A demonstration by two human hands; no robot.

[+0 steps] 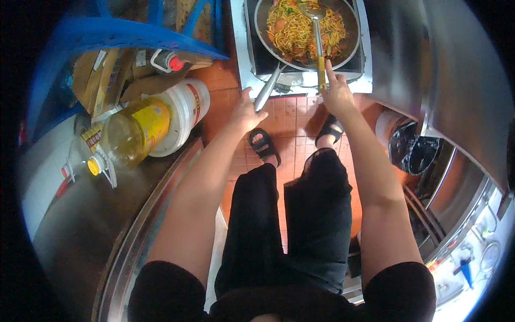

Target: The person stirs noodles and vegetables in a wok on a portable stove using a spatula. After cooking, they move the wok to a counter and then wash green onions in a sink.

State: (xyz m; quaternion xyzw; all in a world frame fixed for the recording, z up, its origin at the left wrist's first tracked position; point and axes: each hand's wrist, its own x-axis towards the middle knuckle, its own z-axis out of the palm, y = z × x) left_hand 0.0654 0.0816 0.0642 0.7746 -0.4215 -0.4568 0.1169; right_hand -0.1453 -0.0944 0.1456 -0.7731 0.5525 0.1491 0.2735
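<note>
A metal frying pan (pixel 258 38) sits on the stove at the top, filled with fried noodles (pixel 287 36) mixed with greens and reddish pieces. The pan's metal handle (pixel 268 87) points down to the left, and my left hand (pixel 244 113) is at its end; the thumb and fingers look apart, and whether they grip the handle cannot be told. A metal ladle or spatula (pixel 317 34) rests with its head in the noodles. My right hand (pixel 337 90) grips its yellowish handle (pixel 321 74), with the index finger stretched along it.
White-framed stove (pixel 365 76) ahead. At left, a large oil bottle (pixel 134 133) with a yellow cap and a white bucket (pixel 197 100) stand on a metal counter (pixel 92 225); cardboard (pixel 108 80) lies beneath a blue rack (pixel 132 30). At right are a black-lined bin (pixel 412 149) and steel panels (pixel 466 80).
</note>
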